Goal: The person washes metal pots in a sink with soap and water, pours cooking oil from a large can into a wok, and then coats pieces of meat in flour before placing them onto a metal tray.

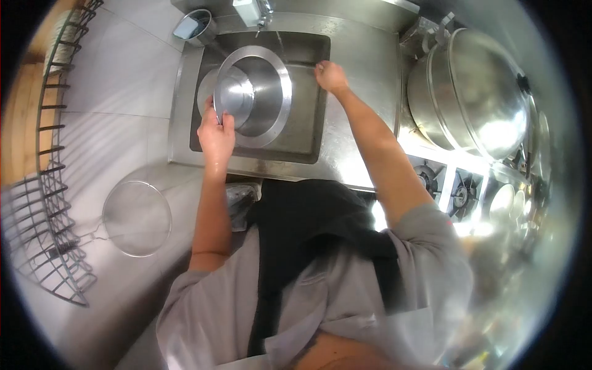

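My left hand (217,137) grips the near-left rim of a wide-rimmed metal bowl (266,102), thumb on the inner side. The bowl is tilted inside the steel sink (302,132), and its inside shines. Another round metal piece (205,91) shows partly behind its left side; the rest of it is hidden. Over the sink's right edge, my right hand (332,75) is closed, with its fingers curled in. Whether anything is in those fingers I cannot make out. It is apart from the bowl.
A faucet (251,13) stands behind the sink, beside a metal cup (196,28) holding a sponge-like piece. A large lidded steel pot (465,92) is on the right, above gas burners (461,192). At left are a round wire strainer (137,218) and a black wire rack (49,145).
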Available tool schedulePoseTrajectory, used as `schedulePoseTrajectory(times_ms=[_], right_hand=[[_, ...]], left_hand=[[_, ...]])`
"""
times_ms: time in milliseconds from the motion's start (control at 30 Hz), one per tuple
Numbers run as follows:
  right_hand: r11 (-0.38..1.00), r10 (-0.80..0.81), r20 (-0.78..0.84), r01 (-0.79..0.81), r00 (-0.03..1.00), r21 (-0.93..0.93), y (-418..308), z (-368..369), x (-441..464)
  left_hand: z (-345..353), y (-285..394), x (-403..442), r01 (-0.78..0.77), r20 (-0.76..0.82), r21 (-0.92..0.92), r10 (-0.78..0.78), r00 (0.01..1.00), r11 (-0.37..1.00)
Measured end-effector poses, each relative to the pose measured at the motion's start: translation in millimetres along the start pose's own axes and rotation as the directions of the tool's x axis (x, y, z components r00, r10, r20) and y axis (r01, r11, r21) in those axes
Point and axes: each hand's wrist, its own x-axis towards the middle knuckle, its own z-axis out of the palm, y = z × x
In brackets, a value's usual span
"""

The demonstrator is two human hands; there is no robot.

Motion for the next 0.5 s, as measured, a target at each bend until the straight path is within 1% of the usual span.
schedulePoseTrajectory(times_ms=[67, 100, 133, 167, 200, 233, 267, 300, 367, 400, 433, 467, 500], right_hand=[[1.000, -0.004, -0.005, 0.004, 1.000, 0.029, -8, 3, 11], [0.996, 0.019, 0.028, -0.021, 0.999, 0.088, -11, 3, 18], [0.988, 0.040, 0.063, -0.049, 0.997, 0.145, -11, 4, 22], [0.988, 0.039, 0.062, -0.048, 0.997, 0.148, -13, 1, 24], [0.982, 0.071, 0.077, -0.083, 0.994, 0.168, -13, -3, 25], [0.975, 0.104, 0.093, -0.120, 0.990, 0.188, -13, -6, 25], [0.974, 0.105, 0.094, -0.121, 0.990, 0.190, -11, -9, 23], [0.978, 0.119, 0.075, -0.130, 0.990, 0.162, -10, -12, 23], [0.982, 0.125, 0.057, -0.132, 0.990, 0.137, -18, -17, 20], [0.964, 0.170, 0.152, -0.196, 0.974, 0.177, -26, -22, 14], [0.941, 0.209, 0.249, -0.264, 0.946, 0.212, -35, -24, 6], [0.908, 0.103, 0.307, -0.215, 0.946, 0.360, -44, -23, 1], [0.848, -0.012, 0.344, -0.173, 0.939, 0.502, -55, -20, -4]], left_hand=[[0, 5, 3, -0.114, -0.050, -0.001, 0.114, 0.992, 0.993], [-3, 10, 4, -0.116, -0.051, 0.003, 0.116, 0.992, 0.993], [-6, 15, 5, -0.123, -0.002, 0.081, 0.123, 0.992, 0.989], [-8, 18, 5, -0.132, 0.049, 0.158, 0.126, 0.991, 0.978], [-7, 16, 6, -0.134, 0.049, 0.161, 0.128, 0.991, 0.978], [-5, 13, 8, -0.260, 0.041, 0.211, 0.257, 0.965, 0.942], [-2, 10, 11, -0.379, 0.041, 0.261, 0.382, 0.923, 0.888], [-1, 7, 14, -0.380, 0.040, 0.263, 0.383, 0.923, 0.887], [-2, 0, 24, -0.402, 0.099, 0.354, 0.394, 0.914, 0.844], [-1, -3, 31, -0.403, 0.097, 0.360, 0.395, 0.913, 0.842], [-1, -6, 40, -0.391, 0.024, 0.300, 0.403, 0.915, 0.870], [-2, -8, 48, -0.386, -0.049, 0.236, 0.407, 0.912, 0.892], [-4, -7, 55, -0.394, -0.049, 0.241, 0.416, 0.908, 0.887]])
